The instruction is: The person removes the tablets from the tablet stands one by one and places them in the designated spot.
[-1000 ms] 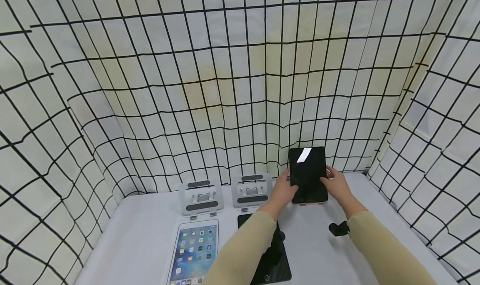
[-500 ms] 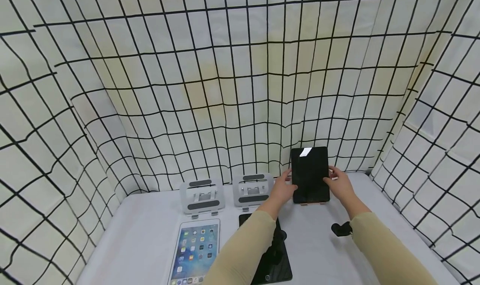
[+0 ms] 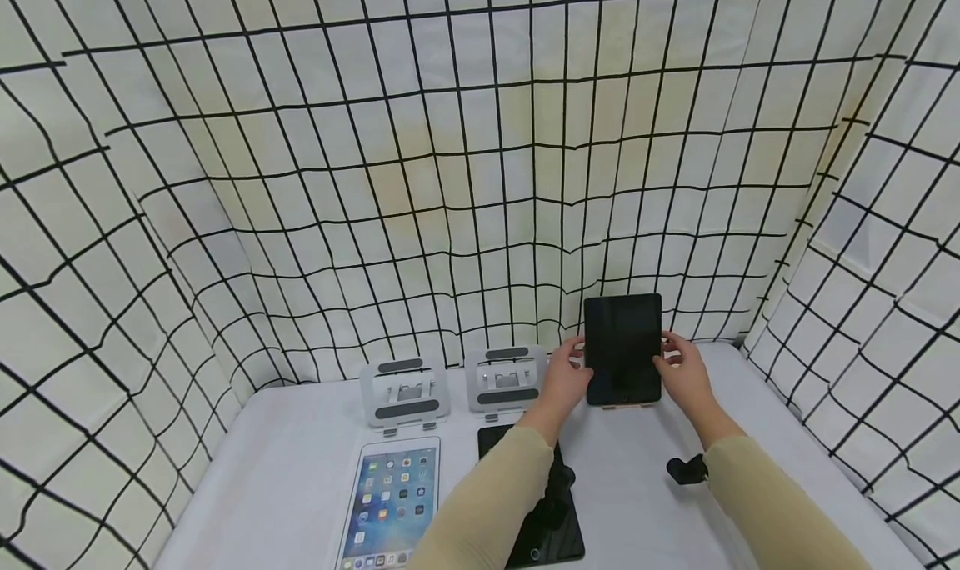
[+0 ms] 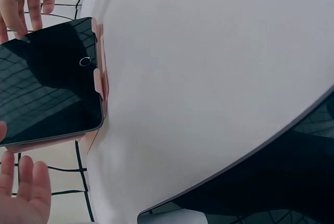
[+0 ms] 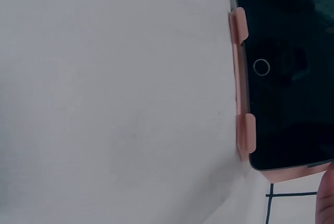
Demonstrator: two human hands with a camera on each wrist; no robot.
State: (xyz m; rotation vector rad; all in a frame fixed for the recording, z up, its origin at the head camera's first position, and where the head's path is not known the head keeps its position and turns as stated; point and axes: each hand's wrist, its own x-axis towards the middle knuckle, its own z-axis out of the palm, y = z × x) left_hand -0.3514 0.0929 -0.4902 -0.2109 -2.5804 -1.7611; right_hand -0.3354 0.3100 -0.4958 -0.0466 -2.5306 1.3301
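Observation:
A black tablet (image 3: 623, 349) stands upright, leaning back, on a pink stand (image 5: 247, 132). Two lips of the stand (image 4: 98, 81) catch its lower edge beside the home button. My left hand (image 3: 565, 377) pinches the tablet's left edge, its thumb at the front; in the left wrist view some of its fingers (image 4: 25, 178) are spread just off the edge. On the opposite edge my right hand (image 3: 684, 374) pinches with its thumb in front. Only part of that hand (image 5: 325, 195) enters the right wrist view. The finger contact behind the tablet is hidden.
Two white stands with grey pads, one at left (image 3: 406, 395) and one beside it (image 3: 506, 380), stand at the back. In front lie a lit white tablet (image 3: 393, 499) and a dark tablet (image 3: 566, 545), partly under the left sleeve. Black grid netting (image 3: 450, 178) encloses the table (image 3: 262, 470).
The glare on the upright tablet's screen has gone, so its tilt has shifted slightly. Both thumbs now sit nearer its side edges, the right one most clearly.

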